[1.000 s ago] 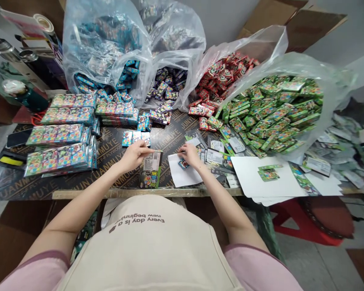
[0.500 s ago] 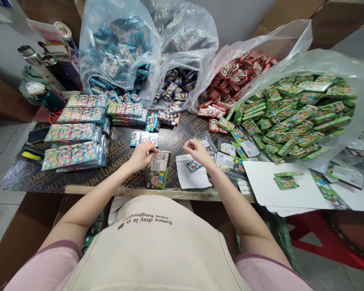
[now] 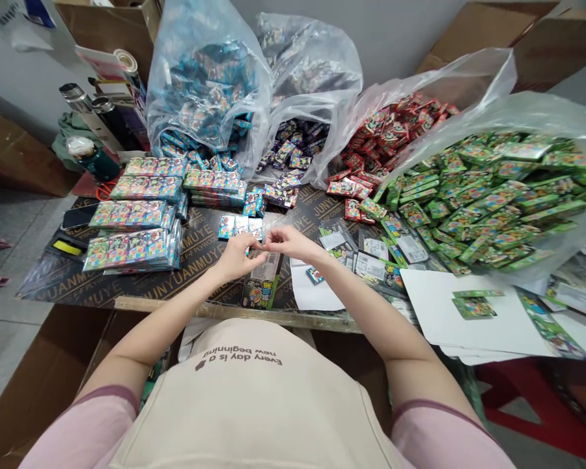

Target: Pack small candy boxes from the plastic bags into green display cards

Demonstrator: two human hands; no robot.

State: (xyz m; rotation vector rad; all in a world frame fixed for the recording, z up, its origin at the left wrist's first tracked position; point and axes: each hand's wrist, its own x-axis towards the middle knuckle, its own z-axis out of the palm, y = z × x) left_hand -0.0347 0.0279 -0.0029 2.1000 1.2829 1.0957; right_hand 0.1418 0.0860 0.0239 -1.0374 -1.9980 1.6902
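A flat printed plastic pouch (image 3: 261, 291), dark with a green edge and a pale label, lies at the table's front edge. My left hand (image 3: 240, 258) pinches it at its top edge. Fingertips of my right hand (image 3: 289, 243) are closed at the same edge, close to the left fingers; they hide what they grip. Just beyond the hands sits a short row of small blue boxes (image 3: 241, 226). Under my right forearm, one small blue box (image 3: 315, 275) rests on a white sheet (image 3: 308, 296), partly hidden.
Stacks of filled packs (image 3: 127, 249) stand on the left. Along the back are plastic bags of blue (image 3: 209, 85), purple (image 3: 293, 146), red (image 3: 395, 133) and green boxes (image 3: 493, 189). More flat pouches (image 3: 374, 260) and white boards (image 3: 434, 312) lie to the right.
My right hand has moved left from above the white sheet to the pouch's top edge, meeting my left hand. The whole view has shifted slightly.
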